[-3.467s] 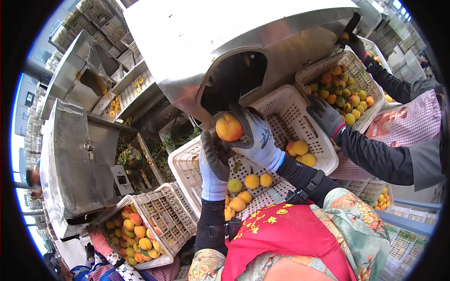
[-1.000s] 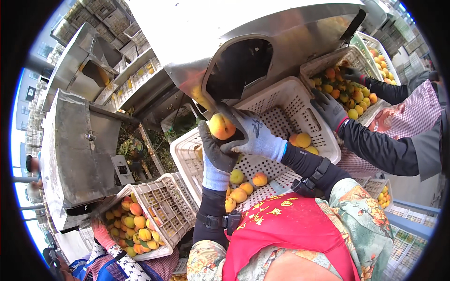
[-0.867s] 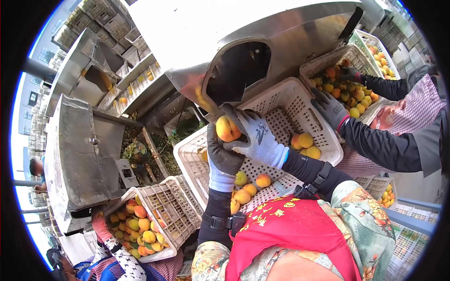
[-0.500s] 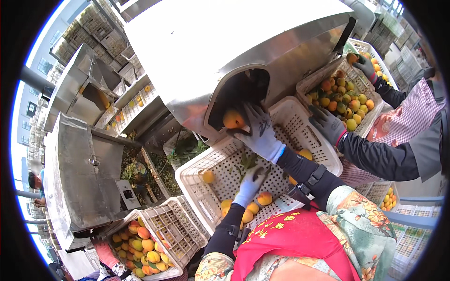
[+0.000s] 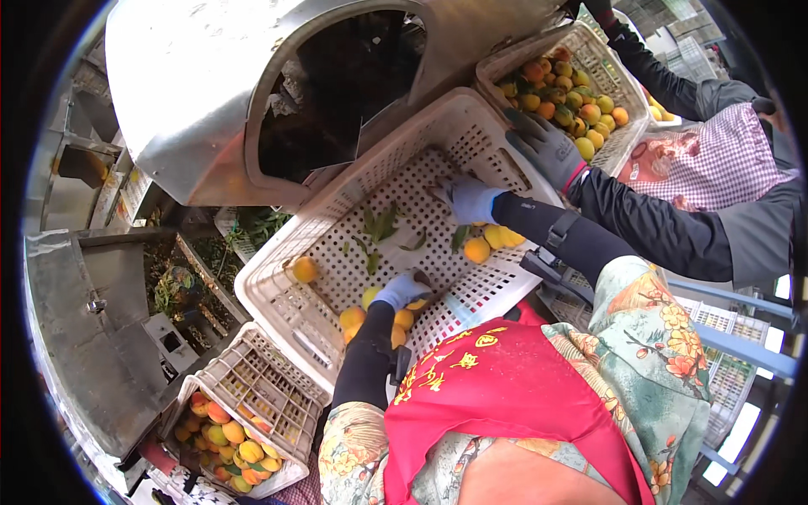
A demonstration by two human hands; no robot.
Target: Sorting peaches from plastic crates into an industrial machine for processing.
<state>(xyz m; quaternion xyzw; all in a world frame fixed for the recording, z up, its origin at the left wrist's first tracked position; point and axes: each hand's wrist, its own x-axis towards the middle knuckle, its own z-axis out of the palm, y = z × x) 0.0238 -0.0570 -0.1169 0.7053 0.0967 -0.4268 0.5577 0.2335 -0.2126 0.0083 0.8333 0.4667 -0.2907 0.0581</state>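
Bending over the near peaches (image 5: 404, 319), the fingers of the left hand (image 5: 404, 289) are being held partly curled; whether any fruit is being gripped cannot be told. Farther and to the right, the right hand (image 5: 468, 199) is being held low inside the white crate (image 5: 459, 118), its grip being blurred. Loose leaves (image 5: 383, 225) are being held between a lone peach (image 5: 305, 269) on the left and a small peach group (image 5: 476, 250) on the right. Fruit is apparently being gathered; a gentle closing around one peach is being called for.
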